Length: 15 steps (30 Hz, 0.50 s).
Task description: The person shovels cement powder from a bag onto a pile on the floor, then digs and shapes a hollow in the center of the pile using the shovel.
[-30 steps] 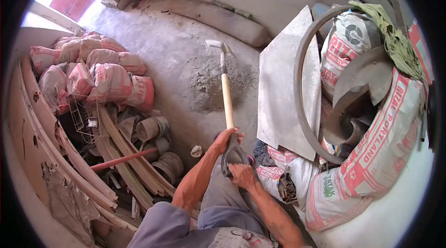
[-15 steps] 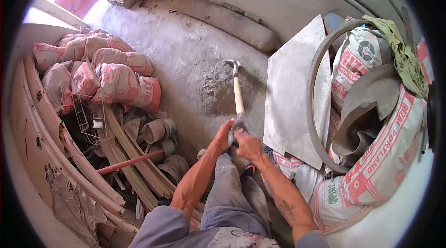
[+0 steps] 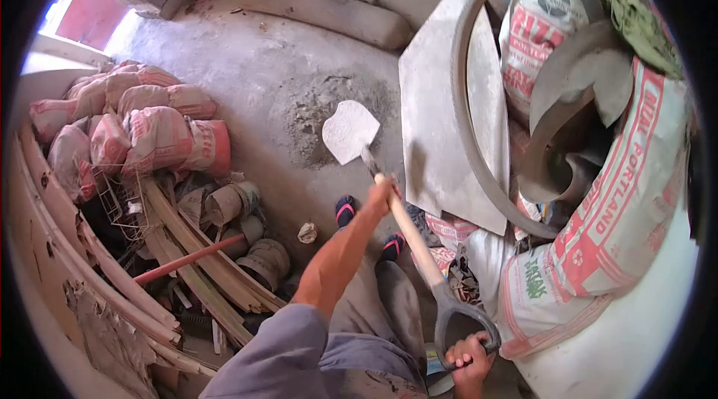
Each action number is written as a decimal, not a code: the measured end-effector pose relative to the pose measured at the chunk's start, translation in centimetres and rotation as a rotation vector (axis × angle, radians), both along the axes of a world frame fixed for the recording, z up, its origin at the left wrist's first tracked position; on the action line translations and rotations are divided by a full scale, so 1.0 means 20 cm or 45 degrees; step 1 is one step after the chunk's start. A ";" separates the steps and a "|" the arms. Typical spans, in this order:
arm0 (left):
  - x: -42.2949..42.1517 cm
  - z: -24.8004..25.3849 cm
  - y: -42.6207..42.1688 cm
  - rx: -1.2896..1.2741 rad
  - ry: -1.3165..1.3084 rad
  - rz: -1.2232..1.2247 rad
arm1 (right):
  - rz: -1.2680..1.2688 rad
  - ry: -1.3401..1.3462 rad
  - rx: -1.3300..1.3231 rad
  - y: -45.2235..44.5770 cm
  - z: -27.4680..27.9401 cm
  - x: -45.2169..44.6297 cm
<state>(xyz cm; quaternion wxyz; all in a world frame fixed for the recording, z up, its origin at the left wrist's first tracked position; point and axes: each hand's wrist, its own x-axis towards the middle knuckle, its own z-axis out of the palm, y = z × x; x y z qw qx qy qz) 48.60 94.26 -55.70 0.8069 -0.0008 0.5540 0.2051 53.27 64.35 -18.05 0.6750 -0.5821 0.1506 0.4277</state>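
A shovel [image 3: 416, 241] with a wooden shaft and a dark D-shaped grip slants across my body. My left hand [image 3: 386, 191] is wrapped round the shaft, close below the blade. At the lower right, the fingers of my right hand [image 3: 473, 358] close round the D-grip. The pale, dusty blade [image 3: 351, 131] shows its broad face over a patch of grey mortar or cement [image 3: 303, 118] on the floor; I cannot tell whether it touches the patch. My two feet in dark sandals [image 3: 345, 212] stand behind it.
Filled sacks [image 3: 161, 133] lie at left, above wooden boards [image 3: 202, 242] and stacked buckets [image 3: 265, 264]. At right are a flat grey sheet [image 3: 449, 115], a tyre-like ring [image 3: 465, 92] and cement sacks [image 3: 621, 212]. A long rolled object [image 3: 321, 14] lies along the back wall.
The shovel has swung from pointing away to a slant, its blade now nearer and face visible. My left hand has moved onto the shaft by the blade; my right hand has drawn back with the grip.
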 end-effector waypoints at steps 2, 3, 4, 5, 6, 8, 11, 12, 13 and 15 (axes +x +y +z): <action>0.01 -0.16 -0.36 0.027 0.193 -0.179 | -0.039 -0.009 -0.251 -0.39 -0.26 0.03; 0.02 -0.22 -0.51 -0.029 0.206 -0.226 | -0.036 -0.021 -0.515 -0.64 -0.39 0.03; 0.03 -0.28 -0.65 -0.041 0.211 -0.292 | -0.033 -0.004 -0.773 -0.88 -0.51 0.04; 0.03 -0.35 -0.80 -0.063 0.219 -0.358 | -0.050 0.049 -0.982 -1.04 -0.62 0.02; 0.02 -0.40 -0.96 -0.089 0.228 -0.425 | -0.077 0.102 -1.116 -1.16 -0.71 0.01; -0.01 -0.53 -1.26 -0.177 0.164 -0.482 | -0.137 0.194 -1.310 -1.36 -0.84 -0.04; 0.03 -0.63 -1.51 -0.349 0.200 -0.629 | -0.190 0.270 -1.477 -1.47 -0.98 -0.09; 0.05 -0.67 -1.54 -0.367 0.194 -0.642 | -0.188 0.267 -1.498 -1.49 -1.02 -0.08; 0.05 -0.74 -1.58 -0.379 0.191 -0.652 | -0.177 0.264 -1.521 -1.48 -1.06 -0.08; 0.05 -0.93 -1.57 -0.345 0.193 -0.627 | -0.128 0.229 -1.502 -1.46 -1.19 -0.03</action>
